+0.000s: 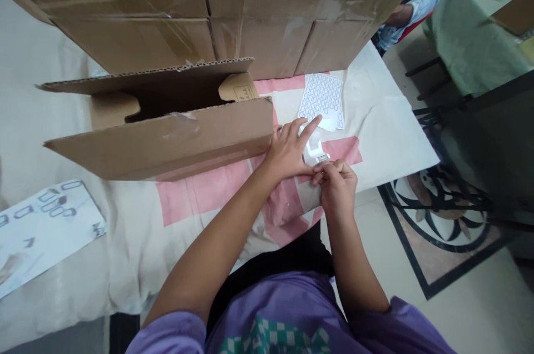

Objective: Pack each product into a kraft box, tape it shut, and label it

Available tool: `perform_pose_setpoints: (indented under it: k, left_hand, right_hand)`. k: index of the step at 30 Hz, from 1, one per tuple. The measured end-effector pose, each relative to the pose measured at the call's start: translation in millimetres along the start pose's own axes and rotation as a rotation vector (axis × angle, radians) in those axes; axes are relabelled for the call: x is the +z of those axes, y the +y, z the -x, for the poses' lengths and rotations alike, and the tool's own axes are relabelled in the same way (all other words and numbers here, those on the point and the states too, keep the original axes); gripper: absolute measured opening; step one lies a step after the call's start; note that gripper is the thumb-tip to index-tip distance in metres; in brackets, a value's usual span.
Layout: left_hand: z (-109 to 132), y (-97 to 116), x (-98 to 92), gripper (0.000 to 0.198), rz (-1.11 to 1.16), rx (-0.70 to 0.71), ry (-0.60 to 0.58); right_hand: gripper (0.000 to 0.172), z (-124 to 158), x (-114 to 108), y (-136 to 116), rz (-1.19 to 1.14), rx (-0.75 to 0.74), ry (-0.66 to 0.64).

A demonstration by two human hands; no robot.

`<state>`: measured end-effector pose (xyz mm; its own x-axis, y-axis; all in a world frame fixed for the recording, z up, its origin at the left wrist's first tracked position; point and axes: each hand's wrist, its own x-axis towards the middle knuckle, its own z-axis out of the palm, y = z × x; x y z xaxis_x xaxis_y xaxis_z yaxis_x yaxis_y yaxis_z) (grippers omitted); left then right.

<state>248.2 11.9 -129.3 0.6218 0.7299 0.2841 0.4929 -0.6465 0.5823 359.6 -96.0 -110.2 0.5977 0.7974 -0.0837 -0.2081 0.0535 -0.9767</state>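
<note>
A small white tape dispenser (pixel 314 147) rests on the cloth-covered table. My left hand (pixel 287 148) holds it, the thumb at its near side and the index finger stretched out beyond it. The other left fingers lie by the corner of a cardboard box (pixel 200 140), whose top flaps stand open. At the dispenser's front end, my right hand (pixel 340 179) is closed in a pinch; whatever sits between its fingertips is too small to make out. Just behind the dispenser lie sheets of white labels (pixel 321 95) with dark outlines.
Taped cardboard boxes (pixel 258 15) are stacked along the back. A printed white sheet (pixel 50 232) lies at the left on the table cloth (pixel 133 254). Another person's hand (pixel 399 16) shows beyond the stack. A dark chair (pixel 479 148) stands at the right.
</note>
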Motion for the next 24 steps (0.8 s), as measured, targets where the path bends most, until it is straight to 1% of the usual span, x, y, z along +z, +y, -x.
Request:
perform_pose_setpoints:
  k: [4,13,20,24]
  left_hand:
    - [0.7,1.1,-0.2,0.12,-0.001,-0.002,0.011]
    - [0.6,0.6,0.6,0.113,-0.018,-0.002,0.008]
    - [0.6,0.4,1.7,0.114,-0.028,-0.001,0.006]
    - [0.6,0.1,1.9,0.118,-0.025,0.003,0.016]
  right_hand:
    - [0.044,-0.8,-2.5,0.8,0.018,0.007,-0.027]
    - [0.047,-0.9,-5.0,1.9,0.04,-0.042,-0.075]
    - [0.046,-2.8,-5.4,2.7,0.02,-0.025,-0.069]
    - [0.046,-3.0,-4.7,2.5,0.02,-0.029,-0.069]
